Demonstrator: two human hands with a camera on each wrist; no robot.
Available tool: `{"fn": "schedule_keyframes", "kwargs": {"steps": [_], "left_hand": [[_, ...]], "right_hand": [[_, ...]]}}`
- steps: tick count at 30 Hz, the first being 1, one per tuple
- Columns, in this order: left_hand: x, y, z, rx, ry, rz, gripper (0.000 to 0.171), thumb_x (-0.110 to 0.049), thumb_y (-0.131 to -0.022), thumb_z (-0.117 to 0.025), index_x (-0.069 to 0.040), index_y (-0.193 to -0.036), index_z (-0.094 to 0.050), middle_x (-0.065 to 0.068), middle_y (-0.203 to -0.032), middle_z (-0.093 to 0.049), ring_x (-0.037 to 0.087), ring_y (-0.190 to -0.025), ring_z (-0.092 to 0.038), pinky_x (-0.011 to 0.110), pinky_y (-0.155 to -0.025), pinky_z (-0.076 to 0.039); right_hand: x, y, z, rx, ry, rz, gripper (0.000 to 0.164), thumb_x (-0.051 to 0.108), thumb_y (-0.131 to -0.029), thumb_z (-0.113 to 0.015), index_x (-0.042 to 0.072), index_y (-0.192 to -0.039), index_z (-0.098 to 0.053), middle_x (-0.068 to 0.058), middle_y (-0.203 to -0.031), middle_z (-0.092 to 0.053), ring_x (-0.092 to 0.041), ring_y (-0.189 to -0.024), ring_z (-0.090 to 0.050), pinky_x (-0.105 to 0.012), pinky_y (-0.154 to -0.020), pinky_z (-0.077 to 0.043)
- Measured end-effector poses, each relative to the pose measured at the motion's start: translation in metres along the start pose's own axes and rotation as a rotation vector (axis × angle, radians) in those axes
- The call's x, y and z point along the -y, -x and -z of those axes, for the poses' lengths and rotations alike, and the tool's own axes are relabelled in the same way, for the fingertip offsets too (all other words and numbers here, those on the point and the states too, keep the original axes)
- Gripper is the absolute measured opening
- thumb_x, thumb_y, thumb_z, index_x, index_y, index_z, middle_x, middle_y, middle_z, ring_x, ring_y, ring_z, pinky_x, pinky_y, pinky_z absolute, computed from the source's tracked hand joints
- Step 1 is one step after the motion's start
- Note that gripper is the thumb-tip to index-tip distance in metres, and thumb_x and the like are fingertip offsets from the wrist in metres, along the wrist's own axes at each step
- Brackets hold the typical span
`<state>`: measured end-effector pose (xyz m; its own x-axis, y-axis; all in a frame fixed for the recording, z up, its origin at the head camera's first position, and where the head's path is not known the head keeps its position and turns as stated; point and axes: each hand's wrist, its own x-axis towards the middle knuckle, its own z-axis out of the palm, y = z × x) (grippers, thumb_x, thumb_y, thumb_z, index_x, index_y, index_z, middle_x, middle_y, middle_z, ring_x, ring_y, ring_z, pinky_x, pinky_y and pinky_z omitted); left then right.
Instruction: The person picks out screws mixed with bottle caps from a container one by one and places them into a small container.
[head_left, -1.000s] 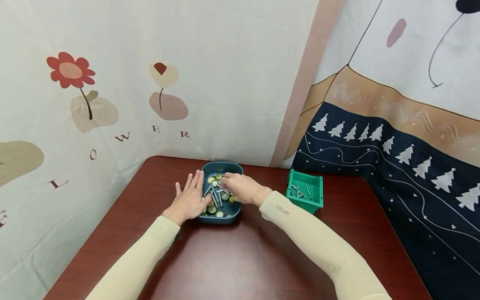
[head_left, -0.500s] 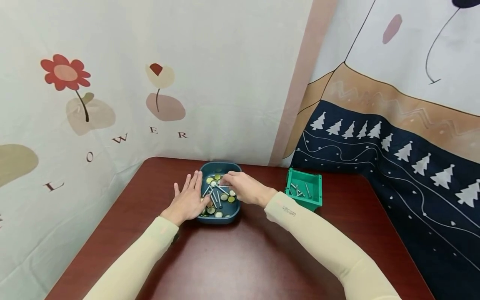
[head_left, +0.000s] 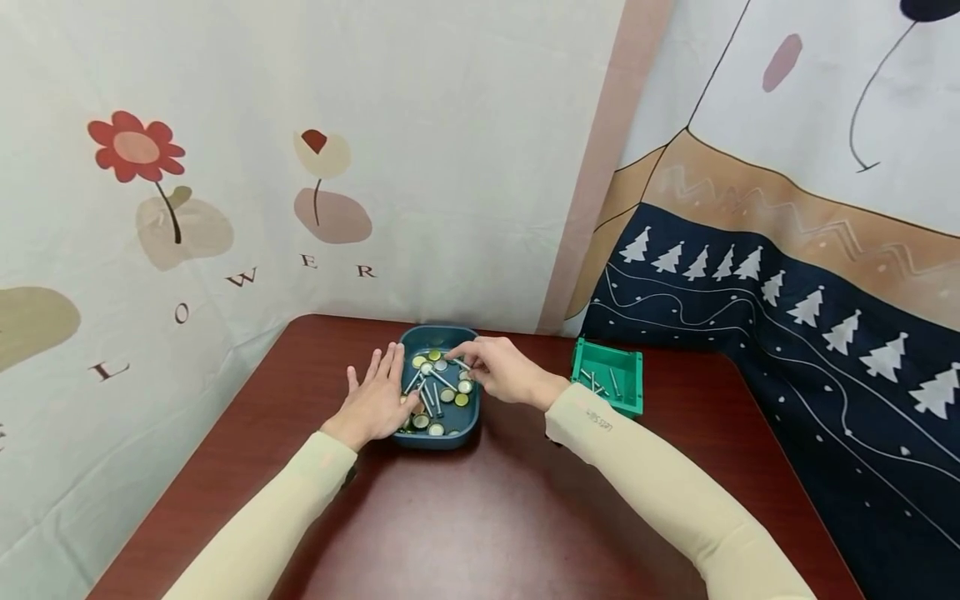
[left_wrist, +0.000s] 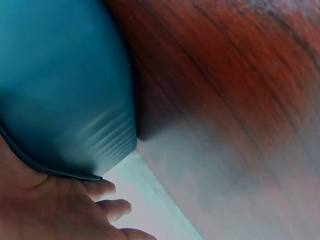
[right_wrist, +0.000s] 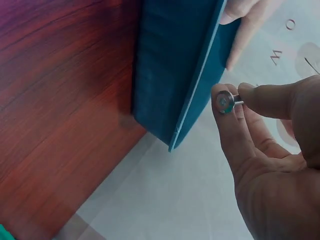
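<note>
One screw (right_wrist: 224, 102) is pinched by the right hand (head_left: 510, 371), at two o'clock of the blue tray (head_left: 442, 442); the left hand (head_left: 375, 402), fingers straight, rests against its nine o'clock rim.

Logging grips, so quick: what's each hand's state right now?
Left hand: open, fingers straight, against the blue tray.
Right hand: holding a metal screw, pinched between thumb and fingers.

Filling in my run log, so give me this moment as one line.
right hand: pinches screw | left hand: touches rim of blue tub | blue tub: loose screws, caps | green bin: more screws
</note>
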<state>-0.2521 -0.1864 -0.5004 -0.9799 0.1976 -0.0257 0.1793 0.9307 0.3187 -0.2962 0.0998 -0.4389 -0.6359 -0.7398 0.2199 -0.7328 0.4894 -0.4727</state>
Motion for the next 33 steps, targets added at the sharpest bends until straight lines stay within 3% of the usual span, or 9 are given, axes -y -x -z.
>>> {"fn": "schedule_keyframes", "kwargs": {"steps": [5, 12, 24, 28, 33], "left_hand": [[0.0, 0.0, 0.001, -0.004, -0.003, 0.001, 0.095, -0.045, -0.12, -0.053, -0.001, -0.187, -0.003, 0.022, -0.197, -0.001, 0.052, -0.183, -0.003, 0.09, -0.137, -0.005], [-0.001, -0.001, -0.001, -0.004, -0.001, 0.005, 0.095, -0.046, -0.12, -0.052, -0.002, -0.187, -0.002, 0.022, -0.197, -0.001, 0.051, -0.184, -0.003, 0.09, -0.138, -0.005], [0.0, -0.001, -0.001, -0.007, 0.009, 0.01, 0.095, -0.045, -0.119, -0.053, -0.002, -0.187, -0.003, 0.021, -0.198, -0.001, 0.05, -0.184, -0.003, 0.089, -0.138, -0.004], [-0.001, 0.0, 0.0, -0.008, 0.008, 0.001, 0.095, -0.045, -0.119, -0.054, -0.001, -0.187, -0.003, 0.021, -0.198, -0.002, 0.05, -0.184, -0.003, 0.089, -0.138, -0.005], [-0.002, 0.002, 0.001, -0.007, 0.007, 0.001, 0.095, -0.045, -0.119, -0.054, -0.001, -0.187, -0.004, 0.022, -0.197, -0.003, 0.051, -0.184, -0.004, 0.09, -0.138, -0.006]], "right_hand": [[0.0, 0.006, 0.006, -0.007, -0.056, -0.067, 0.047, -0.005, -0.109, -0.074, 0.013, -0.153, -0.076, -0.009, -0.121, -0.079, -0.018, -0.105, -0.079, -0.031, -0.095, -0.069], [-0.004, 0.019, 0.013, 0.018, -0.177, -0.169, 0.045, -0.005, -0.11, -0.073, 0.012, -0.152, -0.075, -0.021, -0.134, -0.079, -0.019, -0.106, -0.079, -0.027, -0.085, -0.07], [-0.011, 0.037, 0.031, 0.009, -0.213, -0.259, 0.043, -0.001, -0.108, -0.077, 0.008, -0.15, -0.076, -0.015, -0.126, -0.08, -0.019, -0.095, -0.082, -0.03, -0.08, -0.071], [-0.014, 0.045, 0.041, 0.001, -0.216, -0.3, 0.042, -0.002, -0.108, -0.078, 0.008, -0.148, -0.077, -0.015, -0.125, -0.08, -0.023, -0.094, -0.084, -0.033, -0.081, -0.072], [-0.02, 0.053, 0.053, -0.004, -0.253, -0.346, 0.04, -0.003, -0.108, -0.077, 0.006, -0.147, -0.077, -0.017, -0.126, -0.079, -0.026, -0.093, -0.086, -0.047, -0.087, -0.075]]}}
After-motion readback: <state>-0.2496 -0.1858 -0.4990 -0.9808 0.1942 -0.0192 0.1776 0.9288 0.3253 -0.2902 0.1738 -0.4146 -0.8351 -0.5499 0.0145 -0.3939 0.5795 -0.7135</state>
